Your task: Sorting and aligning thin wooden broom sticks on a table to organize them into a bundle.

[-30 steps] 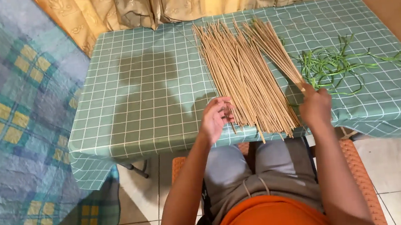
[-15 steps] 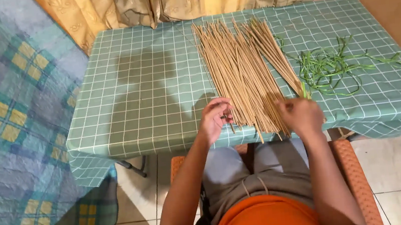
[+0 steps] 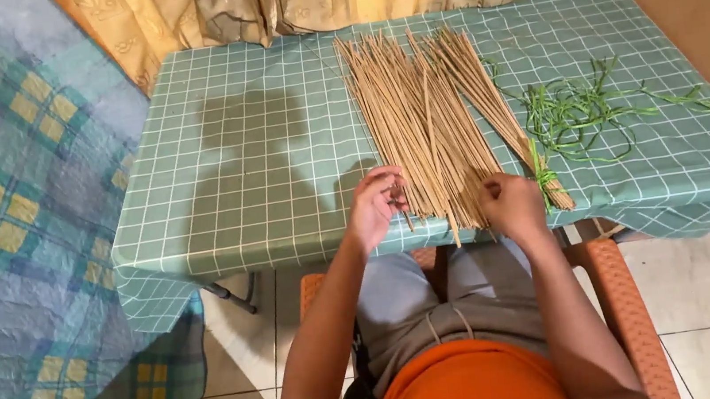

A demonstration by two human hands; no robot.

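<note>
While the pile of thin sticks point(image 3: 417, 121) lies on the counter point(image 3: 251, 149), the right hand point(image 3: 511, 204) has let go of the tied bundle point(image 3: 505, 111) (green strips point(image 3: 585, 106) beside it) and rests loosely on the pile; the left hand point(image 3: 374, 206) pinches a few sticks.

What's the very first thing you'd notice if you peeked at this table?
A big fan of long, thin tan sticks lies across the middle of the green checked tablecloth. The left hand and right hand touch the sticks' near ends at the table edge. To the right lies a tangle of thin green strips.
</note>
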